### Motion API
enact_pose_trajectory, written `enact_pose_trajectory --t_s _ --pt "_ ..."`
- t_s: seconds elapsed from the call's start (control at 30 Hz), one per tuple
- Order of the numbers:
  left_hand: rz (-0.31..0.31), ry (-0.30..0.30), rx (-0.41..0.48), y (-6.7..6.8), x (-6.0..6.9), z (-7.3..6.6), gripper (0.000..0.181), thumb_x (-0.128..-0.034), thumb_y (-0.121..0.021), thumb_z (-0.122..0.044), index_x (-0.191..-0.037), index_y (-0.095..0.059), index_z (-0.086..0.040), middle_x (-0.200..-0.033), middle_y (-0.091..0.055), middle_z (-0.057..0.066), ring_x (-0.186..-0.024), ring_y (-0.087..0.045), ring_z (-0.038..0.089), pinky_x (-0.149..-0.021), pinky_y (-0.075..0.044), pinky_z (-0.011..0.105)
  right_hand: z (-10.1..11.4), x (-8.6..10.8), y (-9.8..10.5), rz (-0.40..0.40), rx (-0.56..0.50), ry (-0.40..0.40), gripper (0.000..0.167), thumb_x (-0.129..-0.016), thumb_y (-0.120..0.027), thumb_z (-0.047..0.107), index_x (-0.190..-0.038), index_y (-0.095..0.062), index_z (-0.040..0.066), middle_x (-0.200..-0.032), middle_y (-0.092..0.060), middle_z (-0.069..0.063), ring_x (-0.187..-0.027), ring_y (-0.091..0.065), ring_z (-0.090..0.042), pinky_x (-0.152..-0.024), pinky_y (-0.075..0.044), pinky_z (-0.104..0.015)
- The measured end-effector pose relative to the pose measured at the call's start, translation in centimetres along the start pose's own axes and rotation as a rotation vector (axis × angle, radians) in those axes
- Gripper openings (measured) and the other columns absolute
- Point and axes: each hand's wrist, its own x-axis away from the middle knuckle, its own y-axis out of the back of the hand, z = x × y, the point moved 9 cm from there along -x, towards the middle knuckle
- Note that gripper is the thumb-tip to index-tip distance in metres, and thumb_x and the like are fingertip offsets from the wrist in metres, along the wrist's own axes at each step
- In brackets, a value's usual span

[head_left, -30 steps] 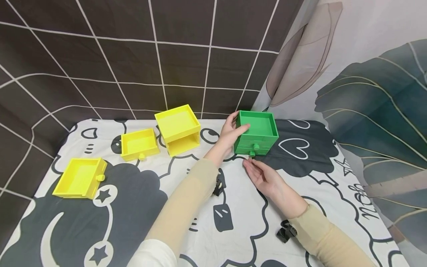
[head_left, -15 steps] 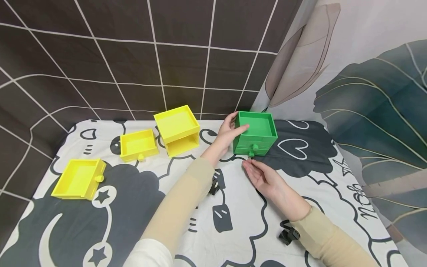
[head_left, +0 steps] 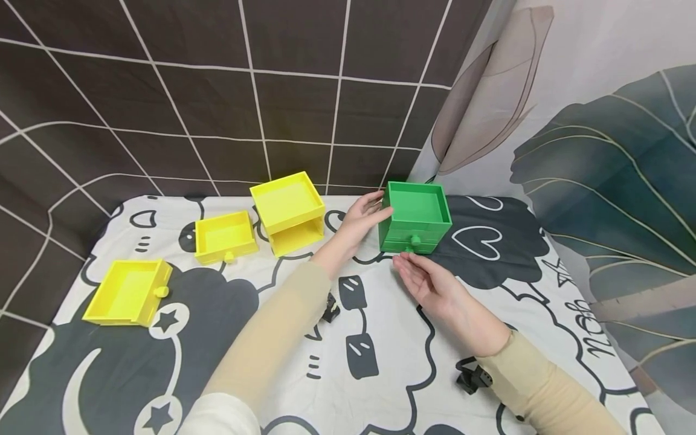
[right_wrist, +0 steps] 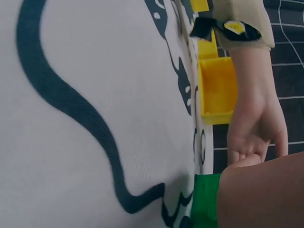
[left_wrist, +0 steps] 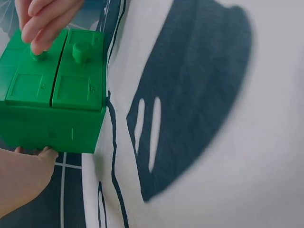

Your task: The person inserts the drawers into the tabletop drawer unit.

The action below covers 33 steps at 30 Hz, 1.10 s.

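Note:
A green box with two small drawers (head_left: 415,214) stands at the back of the bed-like cloth surface, an open tray on top and round knobs on its front. My left hand (head_left: 356,226) is at its left side, the thumb no longer over the tray rim; in the left wrist view its fingertips meet or nearly meet the wall. In front of the drawers is my right hand (head_left: 437,290), palm turned inward and fingers loosely bent. The left wrist view has its fingertips (left_wrist: 42,45) overlapping one knob; whether they touch it I cannot tell. The other knob (left_wrist: 81,52) is uncovered.
Left of the green box stands a yellow open-fronted box (head_left: 288,211). Farther left lie a yellow drawer (head_left: 225,235) and another yellow drawer (head_left: 129,293), each with a knob. A dark grid-patterned curtain (head_left: 217,96) hangs behind.
My left hand has drawn back leftward from the green box, its thumb leaving the top rim. My right hand has shifted very slightly toward the box front. The boxes stay put.

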Motion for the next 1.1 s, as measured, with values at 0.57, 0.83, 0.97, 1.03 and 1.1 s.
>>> enact_pose_trajectory --t_s 0.57,0.83,0.97,1.03,1.1 --pt "0.064 0.058 -0.075 3.0 4.2 0.7 0.056 -0.1045 -0.063 -0.008 -0.157 -0.046 0.0 -0.158 -0.054 0.021 -0.15 -0.051 0.032 -0.129 -0.04 0.044 1.3 0.3 -2.3 0.04 0.045 0.013 0.029 -0.113 -0.049 0.012 -0.101 -0.074 0.002 -0.102 -0.081 -0.009 -0.099 -0.078 -0.014 -0.096 -0.062 -0.021" --pt "0.082 0.126 0.012 5.1 6.5 1.0 0.057 -0.1063 -0.059 -0.006 -0.158 -0.039 0.004 -0.161 -0.048 0.027 -0.151 -0.048 0.041 -0.127 -0.042 0.047 1.6 0.0 -3.7 0.071 0.123 0.042 0.031 -0.113 -0.048 0.011 -0.101 -0.075 0.003 -0.102 -0.082 -0.008 -0.1 -0.078 -0.013 -0.094 -0.062 -0.02" --pt "0.066 0.14 0.024 6.2 7.6 0.9 0.056 -0.1064 -0.057 -0.004 -0.158 -0.039 0.004 -0.161 -0.048 0.028 -0.146 -0.053 0.04 -0.125 -0.044 0.045 1.7 -0.2 -4.4 0.073 0.16 0.041 0.032 -0.113 -0.048 0.011 -0.099 -0.076 0.004 -0.1 -0.082 -0.008 -0.098 -0.079 -0.012 -0.092 -0.063 -0.02" --pt "0.056 0.151 0.023 6.9 8.2 0.9 0.055 -0.1066 -0.057 -0.004 -0.158 -0.039 0.004 -0.16 -0.048 0.028 -0.137 -0.062 0.034 -0.122 -0.049 0.04 1.7 -0.3 -4.8 0.073 0.171 0.044 0.033 -0.113 -0.048 0.01 -0.097 -0.076 0.004 -0.1 -0.082 -0.008 -0.098 -0.078 -0.013 -0.092 -0.063 -0.02" --pt "0.054 0.158 0.021 7.6 8.8 1.1 0.056 -0.107 -0.056 -0.005 -0.159 -0.038 0.005 -0.16 -0.048 0.029 -0.125 -0.068 0.023 -0.118 -0.052 0.034 1.7 -0.5 -5.2 0.074 0.185 0.052 0.034 -0.113 -0.047 0.009 -0.097 -0.076 0.005 -0.099 -0.082 -0.008 -0.097 -0.078 -0.013 -0.091 -0.063 -0.021"
